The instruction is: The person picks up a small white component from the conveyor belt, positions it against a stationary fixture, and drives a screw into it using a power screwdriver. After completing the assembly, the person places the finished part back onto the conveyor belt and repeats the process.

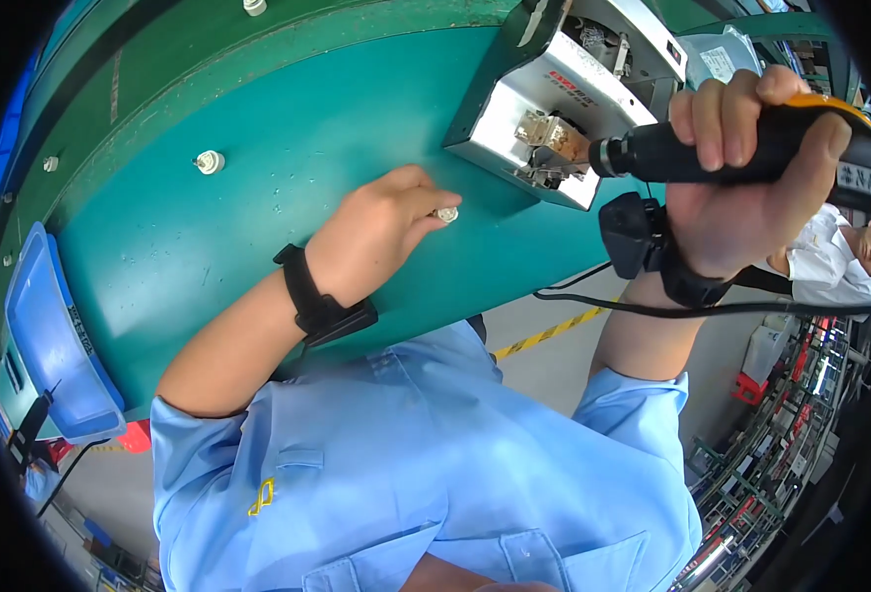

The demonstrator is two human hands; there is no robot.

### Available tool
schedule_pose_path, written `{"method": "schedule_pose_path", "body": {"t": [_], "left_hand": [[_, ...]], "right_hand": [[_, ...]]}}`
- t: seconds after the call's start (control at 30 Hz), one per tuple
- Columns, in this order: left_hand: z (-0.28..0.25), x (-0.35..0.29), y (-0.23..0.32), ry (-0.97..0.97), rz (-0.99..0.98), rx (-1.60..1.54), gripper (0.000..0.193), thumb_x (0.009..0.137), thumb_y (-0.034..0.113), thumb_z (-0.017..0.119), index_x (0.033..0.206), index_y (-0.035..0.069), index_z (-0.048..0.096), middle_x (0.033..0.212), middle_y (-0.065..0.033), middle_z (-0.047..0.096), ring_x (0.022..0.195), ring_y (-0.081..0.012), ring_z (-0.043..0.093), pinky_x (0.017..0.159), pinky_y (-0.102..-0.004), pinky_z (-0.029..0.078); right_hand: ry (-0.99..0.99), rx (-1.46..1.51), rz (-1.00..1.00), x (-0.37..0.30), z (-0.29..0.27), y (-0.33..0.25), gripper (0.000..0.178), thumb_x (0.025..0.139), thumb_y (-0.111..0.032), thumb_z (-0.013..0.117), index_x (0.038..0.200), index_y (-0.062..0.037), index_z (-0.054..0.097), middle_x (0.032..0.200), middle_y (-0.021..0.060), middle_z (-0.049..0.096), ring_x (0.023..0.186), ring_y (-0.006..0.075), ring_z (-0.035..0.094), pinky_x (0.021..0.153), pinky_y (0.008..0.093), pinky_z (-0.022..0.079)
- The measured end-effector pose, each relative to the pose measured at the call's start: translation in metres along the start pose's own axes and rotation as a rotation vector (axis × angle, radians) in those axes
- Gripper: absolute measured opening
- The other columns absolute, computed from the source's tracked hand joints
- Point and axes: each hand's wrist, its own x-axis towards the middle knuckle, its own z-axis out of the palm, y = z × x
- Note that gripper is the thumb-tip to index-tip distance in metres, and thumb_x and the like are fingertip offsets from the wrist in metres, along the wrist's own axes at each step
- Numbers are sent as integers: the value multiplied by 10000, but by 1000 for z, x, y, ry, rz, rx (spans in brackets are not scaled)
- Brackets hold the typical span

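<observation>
My left hand [371, 227] is closed over the green tabletop, with a small round white fitting [445, 214] pinched between thumb and fingertips. To the right, my right hand [741, 178] wraps around a black electric screwdriver [653, 153] with an orange end. The screwdriver lies almost level, its nose pointing left at the front of a silver automatic screw feeder [519, 104]. Its bit reaches the feeder's pick-up area; whether it touches or carries a screw is too small to tell. Another white fitting [210, 162] rests on the table left of my left hand.
A blue plastic tray [56, 335] sits at the left table edge, near another black screwdriver [31, 424]. More white fittings [51, 164] lie on the green strip beyond. A clear bag [717, 59] is behind the feeder. A black cable [722, 310] crosses below my right wrist. A person [825, 257] is at far right.
</observation>
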Motion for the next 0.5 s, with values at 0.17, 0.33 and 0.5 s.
{"method": "schedule_pose_path", "body": {"t": [0.17, 0.33, 0.5], "left_hand": [[4, -1, -5, 29, -65, -76, 205, 815, 9, 682, 1020, 18, 678, 940, -126, 631, 782, -284, 649, 694, -370, 532], [4, 1, -8, 15, -32, -151, 215, 802, 2, 697, 1015, 23, 676, 942, -119, 637, 764, -265, 652, 678, -361, 536], [3, 1, -8, -4, -38, -142, 211, 803, -2, 696, 1012, 23, 676, 948, -120, 641, 767, -265, 653, 679, -358, 543]], "right_hand": [[59, 62, 43, -16, 24, 10, 560, 932, -591, 501, 1095, -57, 541, 627, -20, 416, 494, 94, 373, 521, 271, 330], [-86, 59, -60, -44, 52, 27, 595, 910, -631, 508, 1085, -62, 492, 609, -22, 433, 483, 100, 410, 513, 263, 350], [-92, -52, -38, -50, 58, 38, 628, 888, -658, 520, 1089, -67, 452, 585, -24, 439, 474, 107, 434, 510, 268, 370]]}}
